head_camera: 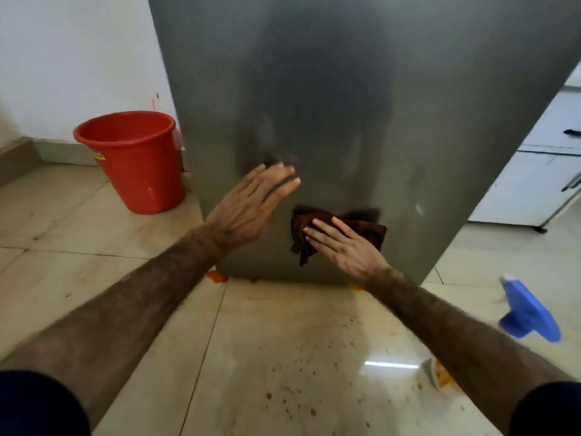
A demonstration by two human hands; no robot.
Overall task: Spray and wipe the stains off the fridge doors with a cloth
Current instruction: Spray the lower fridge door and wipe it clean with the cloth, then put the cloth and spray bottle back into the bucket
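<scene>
The grey fridge door (345, 105) fills the upper middle of the view and reaches down to the floor. My right hand (344, 247) presses a dark brown cloth (367, 229) flat against the door's lower part, fingers straight. My left hand (251, 206) is spread with straight fingers, fingertips at the door just above and left of the cloth. A blue spray bottle (528, 309) lies on the floor at the right, apart from both hands. Faint pale smears (419, 209) show on the door to the right of the cloth.
A red plastic bucket (135, 158) stands on the tiled floor left of the fridge, by the white wall. Orange blobs (217, 276) and small dark spots mark the floor in front of the fridge. White cabinets (540, 171) stand at the right.
</scene>
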